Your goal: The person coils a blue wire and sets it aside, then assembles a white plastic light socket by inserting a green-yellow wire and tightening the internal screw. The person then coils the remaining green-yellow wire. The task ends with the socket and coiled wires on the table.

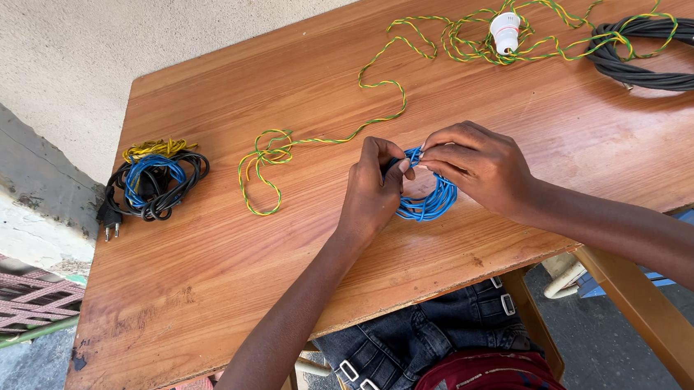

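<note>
A small coil of blue wire (430, 203) lies on the wooden table (204, 264) near its front edge. My left hand (376, 191) grips the coil's left side with curled fingers. My right hand (481, 164) pinches the coil's top, fingertips meeting those of the left. Part of the coil is hidden under both hands. A long twisted green-and-yellow wire (322, 139) runs from a loose loop left of my hands up to a white lamp holder (505, 32) at the back of the table.
A bundle of black cable with a plug, blue wire and yellow wire (152, 179) sits at the table's left. A black cable coil (666, 54) lies at the back right. A wall (65, 69) borders the far side. My lap and a wooden seat show below the front edge.
</note>
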